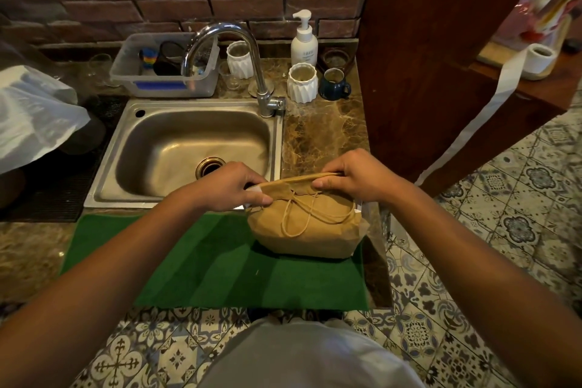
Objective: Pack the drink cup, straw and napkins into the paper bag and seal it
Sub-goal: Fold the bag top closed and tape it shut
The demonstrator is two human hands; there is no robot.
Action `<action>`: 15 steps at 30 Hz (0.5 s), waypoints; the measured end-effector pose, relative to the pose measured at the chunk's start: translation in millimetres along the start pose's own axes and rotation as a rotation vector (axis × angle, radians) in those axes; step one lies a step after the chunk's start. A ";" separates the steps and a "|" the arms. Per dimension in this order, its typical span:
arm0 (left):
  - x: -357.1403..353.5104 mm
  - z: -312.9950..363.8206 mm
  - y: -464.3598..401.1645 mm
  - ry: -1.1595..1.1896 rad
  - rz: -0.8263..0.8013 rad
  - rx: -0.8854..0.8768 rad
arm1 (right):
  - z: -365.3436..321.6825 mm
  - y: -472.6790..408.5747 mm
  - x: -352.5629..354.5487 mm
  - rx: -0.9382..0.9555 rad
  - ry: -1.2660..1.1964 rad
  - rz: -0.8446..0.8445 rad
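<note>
A brown paper bag (pixel 307 236) stands on the green mat (pixel 220 268) at the counter's right end. Its top is folded over toward me and its twine handles hang down the front. My left hand (pixel 234 187) pinches the left end of the fold. My right hand (pixel 356 176) pinches the right end of the fold. A bit of white paper (pixel 253 190) shows at the bag's left top corner under my left fingers. The cup, straw and napkins are not visible; the bag hides whatever is inside.
A steel sink (pixel 189 148) with a curved tap (pixel 248 66) lies behind the mat. Behind it stand a plastic tub (pixel 163 72), white ribbed cups (pixel 301 82), a blue mug (pixel 333 85) and a pump bottle (pixel 304 41). A wooden post (pixel 441 57) rises at right; a plastic bag (pixel 34 116) lies at left.
</note>
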State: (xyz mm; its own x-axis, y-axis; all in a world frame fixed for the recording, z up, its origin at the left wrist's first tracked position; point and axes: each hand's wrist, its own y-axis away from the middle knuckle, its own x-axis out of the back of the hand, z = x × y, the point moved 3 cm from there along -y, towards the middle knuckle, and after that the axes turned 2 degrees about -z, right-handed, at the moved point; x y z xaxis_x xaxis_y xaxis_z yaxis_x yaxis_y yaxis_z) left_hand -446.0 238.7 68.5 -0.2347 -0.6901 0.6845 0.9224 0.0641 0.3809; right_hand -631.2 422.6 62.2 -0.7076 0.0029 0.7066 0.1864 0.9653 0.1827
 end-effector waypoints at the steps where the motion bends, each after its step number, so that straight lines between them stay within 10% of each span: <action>1: 0.1 -1.6 1.1 0.010 0.007 -0.007 | 1.5 0.5 1.3 -0.010 -0.017 0.003; 15: -3.2 26.3 -13.1 -0.006 -0.020 -0.086 | 0.0 3.3 1.7 -0.044 -0.029 0.024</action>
State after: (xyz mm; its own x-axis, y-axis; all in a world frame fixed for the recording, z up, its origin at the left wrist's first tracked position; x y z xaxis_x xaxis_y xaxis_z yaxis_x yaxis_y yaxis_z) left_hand -465.4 258.9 77.6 -0.2550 -0.6861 0.6814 0.9404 -0.0119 0.3399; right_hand -631.9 425.8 64.0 -0.7218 0.0343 0.6913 0.2334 0.9523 0.1964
